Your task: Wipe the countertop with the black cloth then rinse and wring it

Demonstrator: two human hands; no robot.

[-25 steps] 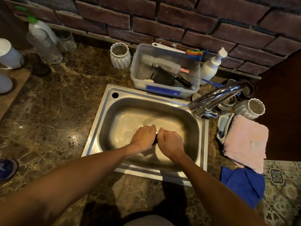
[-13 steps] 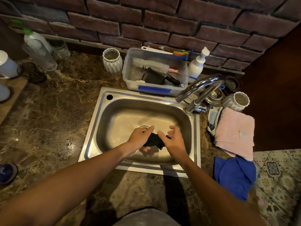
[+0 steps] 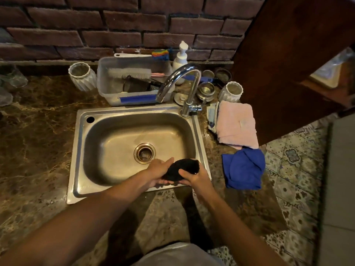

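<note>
Cloth (image 3: 181,168), black and bunched into a wad, sits between both hands above the near right corner of the sink (image 3: 80,150). The left hand (image 3: 157,172) cups it from the left and below, fingers wrapped round its lower edge; the right hand (image 3: 194,176) grips its right end, thumb pressed over the top. No water shows coming from the tap (image 3: 180,81), and the basin looks wet around the drain (image 3: 144,152). Drops lie on the table (image 3: 38,150) just in front of the sink.

Judging by this, the wiping and rinsing look done and the wringing is the step in hand. The next move likely calls for twisting the two ends against each other while keeping the wad over the basin, since it hangs close to the front rim and drips could land on the wiped table.
</note>
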